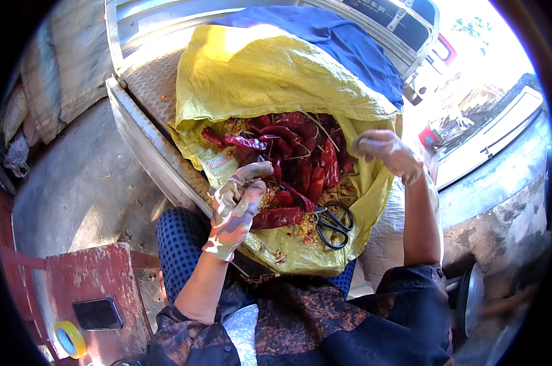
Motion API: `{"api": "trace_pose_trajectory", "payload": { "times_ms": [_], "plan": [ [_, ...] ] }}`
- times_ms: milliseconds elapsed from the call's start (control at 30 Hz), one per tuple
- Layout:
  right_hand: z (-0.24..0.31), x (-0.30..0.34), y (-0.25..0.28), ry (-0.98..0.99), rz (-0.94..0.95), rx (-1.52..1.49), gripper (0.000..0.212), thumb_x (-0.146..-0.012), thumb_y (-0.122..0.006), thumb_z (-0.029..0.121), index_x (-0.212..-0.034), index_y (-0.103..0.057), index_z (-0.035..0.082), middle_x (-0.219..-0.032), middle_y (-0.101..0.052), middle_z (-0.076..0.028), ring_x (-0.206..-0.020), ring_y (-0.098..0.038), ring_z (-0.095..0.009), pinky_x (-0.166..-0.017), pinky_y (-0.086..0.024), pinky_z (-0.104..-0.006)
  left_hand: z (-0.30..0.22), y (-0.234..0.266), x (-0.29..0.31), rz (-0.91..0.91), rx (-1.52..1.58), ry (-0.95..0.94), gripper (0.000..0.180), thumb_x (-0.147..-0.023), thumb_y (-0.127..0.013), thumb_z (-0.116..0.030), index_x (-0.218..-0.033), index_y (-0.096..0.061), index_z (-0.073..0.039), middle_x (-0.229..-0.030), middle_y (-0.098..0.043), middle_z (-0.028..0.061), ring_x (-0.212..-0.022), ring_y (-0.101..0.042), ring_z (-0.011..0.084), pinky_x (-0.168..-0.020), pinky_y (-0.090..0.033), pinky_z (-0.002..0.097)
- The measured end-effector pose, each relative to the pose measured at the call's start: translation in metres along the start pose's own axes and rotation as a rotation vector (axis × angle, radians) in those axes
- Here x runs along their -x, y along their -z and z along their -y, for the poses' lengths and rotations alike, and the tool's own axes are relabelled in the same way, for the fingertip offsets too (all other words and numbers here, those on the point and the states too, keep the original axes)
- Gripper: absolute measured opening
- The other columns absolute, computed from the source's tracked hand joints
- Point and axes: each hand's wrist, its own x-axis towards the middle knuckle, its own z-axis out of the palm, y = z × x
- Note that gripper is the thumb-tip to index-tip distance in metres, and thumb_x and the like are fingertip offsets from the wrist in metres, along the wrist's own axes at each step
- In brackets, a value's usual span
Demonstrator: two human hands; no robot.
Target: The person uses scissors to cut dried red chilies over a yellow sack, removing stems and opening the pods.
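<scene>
A yellow woven sack (pixel 270 76) lies in front of me with its mouth folded back. Inside it is a heap of dried red chili peppers (pixel 300 158), with loose yellow seeds (pixel 297 238) scattered around them. My left hand (pixel 232 210), in a camouflage-patterned glove, is over the left side of the heap. Its thumb and forefinger are bent with a gap between them, and nothing shows there. My right hand (pixel 390 154), also gloved, is raised over the sack's right edge, its fingers smeared by motion. Black-handled scissors (pixel 334 226) rest on the sack near the peppers.
Beneath the sack is a metal cart bed (pixel 154 97) with a raised side rail (pixel 148 152); blue cloth (pixel 331 36) lies behind. At lower left, a worn red wooden bench (pixel 99 274) holds a phone (pixel 98 314) and a tape roll (pixel 70 339). A red bucket (pixel 430 135) stands right.
</scene>
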Motion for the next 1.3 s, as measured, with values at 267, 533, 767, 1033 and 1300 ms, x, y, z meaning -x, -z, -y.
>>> {"api": "trace_pose_trajectory", "payload": {
  "times_ms": [267,533,767,1033,1300],
  "plan": [
    [0.075,0.018,-0.099,0.168,0.038,0.386,0.044,-0.078,-0.071,0.033,-0.113,-0.061,0.010,-0.119,-0.057,-0.012,-0.101,-0.058,-0.029,-0.084,-0.048,-0.0400,0.005,-0.003,0.021,0.037,-0.170,0.044,0.028,-0.086,-0.058,-0.005,-0.113,-0.061,0.000,-0.105,-0.065,0.0079,-0.099,-0.058,0.0163,-0.092,-0.043,0.0303],
    [0.043,0.014,-0.162,0.221,-0.224,0.793,0.032,-0.073,-0.068,0.025,-0.104,-0.064,0.016,-0.126,-0.051,-0.010,-0.118,-0.046,-0.032,-0.094,-0.040,-0.0444,0.032,-0.007,0.026,0.187,-0.834,-0.369,0.036,-0.077,-0.066,-0.010,-0.112,-0.062,-0.004,-0.109,-0.064,0.0119,-0.102,-0.058,0.0304,-0.091,-0.045,0.0394],
    [0.046,0.018,-0.152,0.301,-0.328,0.614,0.016,-0.071,-0.065,0.023,-0.086,-0.065,0.017,-0.111,-0.057,-0.004,-0.106,-0.051,-0.028,-0.086,-0.042,-0.0421,0.053,-0.013,0.032,0.149,-1.060,-0.442,0.044,-0.073,-0.069,-0.009,-0.116,-0.059,-0.006,-0.116,-0.059,0.0137,-0.105,-0.055,0.0333,-0.091,-0.045,0.0418],
    [0.077,0.026,-0.153,0.354,-0.358,0.479,0.019,-0.073,-0.066,0.023,-0.089,-0.063,0.014,-0.092,-0.062,-0.002,-0.085,-0.058,-0.026,-0.075,-0.046,-0.0397,0.039,-0.027,0.040,0.035,-1.069,-0.420,0.050,-0.077,-0.068,-0.014,-0.123,-0.052,-0.005,-0.107,-0.062,0.0163,-0.099,-0.057,0.0344,-0.086,-0.045,0.0411],
    [0.090,0.035,-0.180,0.192,-0.528,-0.288,0.031,-0.076,-0.074,0.005,-0.105,-0.063,0.004,-0.091,-0.065,-0.009,-0.079,-0.064,-0.015,-0.070,-0.051,-0.0271,0.039,-0.021,0.048,0.137,-0.971,-0.393,0.037,-0.081,-0.060,-0.011,-0.117,-0.053,-0.006,-0.099,-0.061,0.0175,-0.089,-0.059,0.0375,-0.075,-0.046,0.0434]
  ]
}}
